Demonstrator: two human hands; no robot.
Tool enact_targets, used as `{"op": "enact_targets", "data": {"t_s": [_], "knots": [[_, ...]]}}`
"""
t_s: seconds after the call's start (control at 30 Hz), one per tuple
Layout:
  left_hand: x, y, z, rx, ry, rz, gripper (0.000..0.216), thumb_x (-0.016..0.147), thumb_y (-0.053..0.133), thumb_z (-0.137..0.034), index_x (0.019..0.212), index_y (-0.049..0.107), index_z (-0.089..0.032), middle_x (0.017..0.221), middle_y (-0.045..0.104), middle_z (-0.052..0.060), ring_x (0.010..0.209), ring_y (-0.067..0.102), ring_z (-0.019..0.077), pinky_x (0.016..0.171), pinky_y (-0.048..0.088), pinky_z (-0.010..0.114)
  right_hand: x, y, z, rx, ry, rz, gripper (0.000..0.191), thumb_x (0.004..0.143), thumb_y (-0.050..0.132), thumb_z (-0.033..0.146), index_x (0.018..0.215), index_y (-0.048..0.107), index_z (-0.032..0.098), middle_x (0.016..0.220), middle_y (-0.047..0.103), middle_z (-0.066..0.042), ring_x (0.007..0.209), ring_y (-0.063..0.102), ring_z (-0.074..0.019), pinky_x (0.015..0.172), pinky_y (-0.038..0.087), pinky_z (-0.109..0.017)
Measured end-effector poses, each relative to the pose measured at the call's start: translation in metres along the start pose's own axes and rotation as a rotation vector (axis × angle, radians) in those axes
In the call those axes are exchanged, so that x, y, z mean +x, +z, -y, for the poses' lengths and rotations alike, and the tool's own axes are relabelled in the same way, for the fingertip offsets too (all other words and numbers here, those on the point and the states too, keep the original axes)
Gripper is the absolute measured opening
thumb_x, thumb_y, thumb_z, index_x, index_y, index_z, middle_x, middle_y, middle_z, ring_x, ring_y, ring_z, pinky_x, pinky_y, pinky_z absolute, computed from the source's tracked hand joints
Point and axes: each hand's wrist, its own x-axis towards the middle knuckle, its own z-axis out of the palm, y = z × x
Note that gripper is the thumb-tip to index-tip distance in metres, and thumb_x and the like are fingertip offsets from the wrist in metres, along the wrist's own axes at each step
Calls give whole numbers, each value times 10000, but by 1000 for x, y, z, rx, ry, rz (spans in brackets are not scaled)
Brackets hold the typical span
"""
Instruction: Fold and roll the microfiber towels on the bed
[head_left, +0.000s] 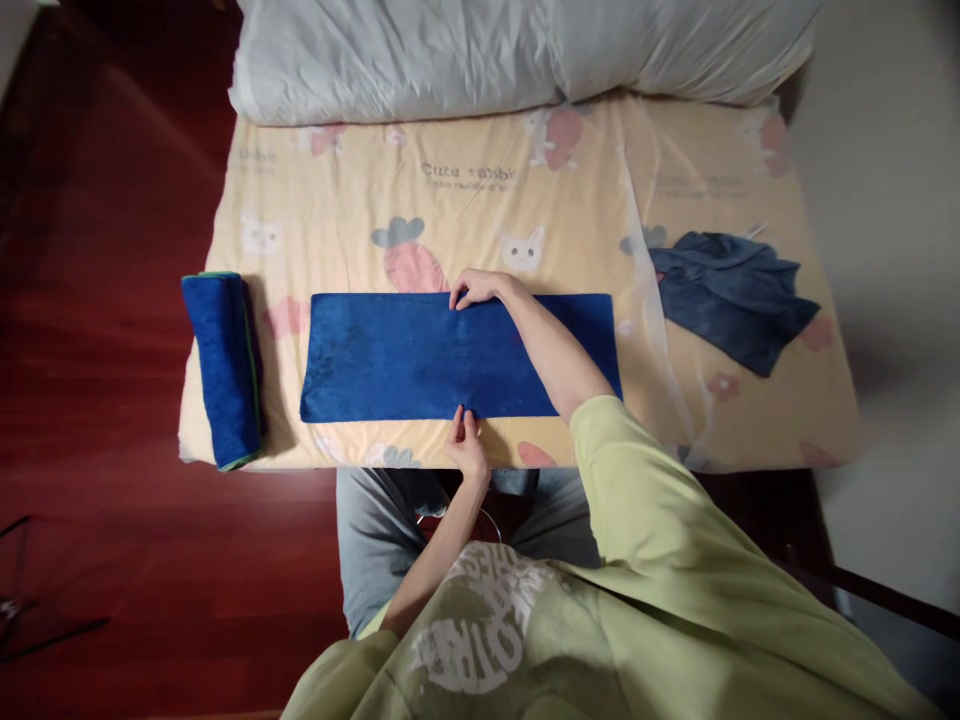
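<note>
A blue towel lies flat as a long strip across the bed, its long sides running left to right. Near the middle of its far edge, my right hand has its fingers closed on the cloth. Opposite, my left hand pinches the near edge between thumb and fingers. My right forearm crosses over the right part of the towel and hides some of it.
At the bed's left edge lies a folded blue towel with green trim. A crumpled dark blue-grey cloth rests on the right. Along the back sits a pale quilt. The patterned bedsheet covers the bed, with a wall at right.
</note>
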Motion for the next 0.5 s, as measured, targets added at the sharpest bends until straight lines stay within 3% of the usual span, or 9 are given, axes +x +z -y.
{"op": "enact_targets", "data": {"t_s": [0.17,0.3,0.4,0.5], "knots": [[-8,-8,-6,14,24,-1,343,963,826,-266,1282,803,-141,1339,765,157,1227,759,263,1168,570,423,-21,-6,20,53,-40,-57,225,678,944,322,869,894,215,901,806,-31,836,662,-170,850,523,-295],[-14,-30,-24,114,162,39,418,902,873,-373,1249,821,-147,1211,806,144,1209,763,293,1178,554,467,-52,-15,52,157,-61,-124,279,651,949,341,867,880,180,943,809,-54,969,691,-201,972,523,-315],[-17,-58,-57,211,312,78,463,854,879,-465,1203,839,-164,1121,824,131,1118,785,311,1158,562,520,-83,-20,78,274,-110,-162,322,614,957,357,845,855,157,969,813,-68,1011,698,-208,1005,522,-334],[-18,-90,-109,239,473,87,428,815,877,-483,1122,856,-185,1176,818,131,1148,777,318,1173,555,517,-122,-21,105,417,-161,-223,398,582,972,393,861,826,149,952,809,-69,948,701,-186,949,544,-337]]}}
